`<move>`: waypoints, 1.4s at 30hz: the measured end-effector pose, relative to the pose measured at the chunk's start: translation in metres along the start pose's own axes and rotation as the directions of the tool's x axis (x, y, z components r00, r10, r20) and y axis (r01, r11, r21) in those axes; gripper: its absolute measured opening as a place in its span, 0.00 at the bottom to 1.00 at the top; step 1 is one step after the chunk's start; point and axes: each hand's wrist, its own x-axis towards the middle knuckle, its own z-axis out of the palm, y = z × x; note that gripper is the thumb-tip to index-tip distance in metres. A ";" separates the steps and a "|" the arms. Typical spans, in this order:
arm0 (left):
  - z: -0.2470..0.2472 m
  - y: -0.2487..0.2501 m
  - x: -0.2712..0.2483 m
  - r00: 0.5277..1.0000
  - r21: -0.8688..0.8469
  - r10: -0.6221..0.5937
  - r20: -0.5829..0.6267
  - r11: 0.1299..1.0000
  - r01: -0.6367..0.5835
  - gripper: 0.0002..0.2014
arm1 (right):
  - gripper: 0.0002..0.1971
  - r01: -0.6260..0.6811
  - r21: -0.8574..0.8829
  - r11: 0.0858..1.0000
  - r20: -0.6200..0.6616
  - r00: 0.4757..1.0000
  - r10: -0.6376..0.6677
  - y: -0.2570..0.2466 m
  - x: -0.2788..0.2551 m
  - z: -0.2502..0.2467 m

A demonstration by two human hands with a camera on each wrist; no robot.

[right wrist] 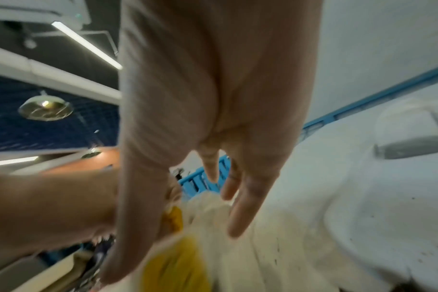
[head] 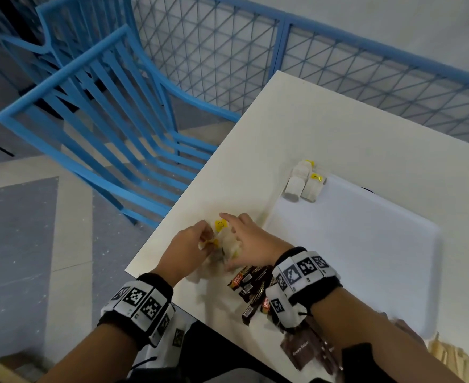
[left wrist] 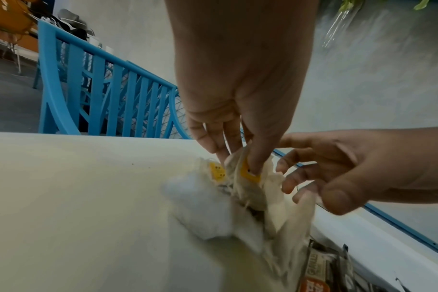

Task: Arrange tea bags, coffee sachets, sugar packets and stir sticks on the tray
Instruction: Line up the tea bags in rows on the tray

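Note:
A loose pile of white tea bags (head: 223, 241) with yellow tags lies on the white table, left of the white tray (head: 366, 244). My left hand (head: 205, 236) pinches one tea bag (left wrist: 248, 173) at its yellow tag, thumb against fingers. My right hand (head: 234, 239) is spread over the pile, fingers touching the paper (left wrist: 283, 183) and thumb apart. Two more tea bags (head: 302, 183) lie side by side at the tray's far left corner. Dark coffee sachets (head: 252, 288) lie under my right wrist. Brown sugar packets (head: 302, 352) and wooden stir sticks (head: 454, 360) lie nearer me.
A blue slatted chair (head: 111, 128) stands just past the table's left edge, and a blue mesh fence (head: 338, 64) runs behind the table. The table's near left corner (head: 129, 269) is close to my left wrist.

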 end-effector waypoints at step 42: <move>-0.005 0.022 0.011 0.974 -0.421 -0.177 -0.139 0.901 0.104 0.02 | 0.07 0.219 0.522 0.824 -0.382 0.924 -0.003 0.023 -0.033 -0.004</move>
